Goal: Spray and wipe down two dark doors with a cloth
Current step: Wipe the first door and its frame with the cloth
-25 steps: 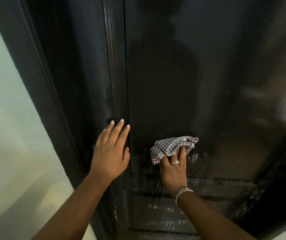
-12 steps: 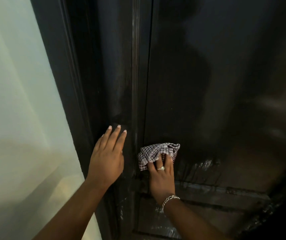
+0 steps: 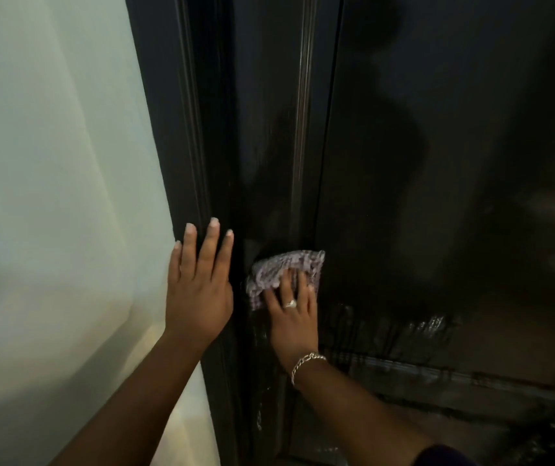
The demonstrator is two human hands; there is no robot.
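Observation:
A glossy dark door fills the middle and right of the head view, with wet streaks low on its panel. My right hand, wearing a ring and a bracelet, presses a crumpled checked cloth flat against the door's left vertical strip. My left hand lies with straight fingers on the dark door frame, just left of the cloth. No spray bottle shows.
A pale wall runs along the left of the frame. A raised horizontal moulding crosses the door below my right wrist. The door's lower right corner is dim and hard to read.
My right hand has slid the cloth leftward from the door's panel onto its left vertical strip. My left hand has shifted left onto the frame, and the view has turned left.

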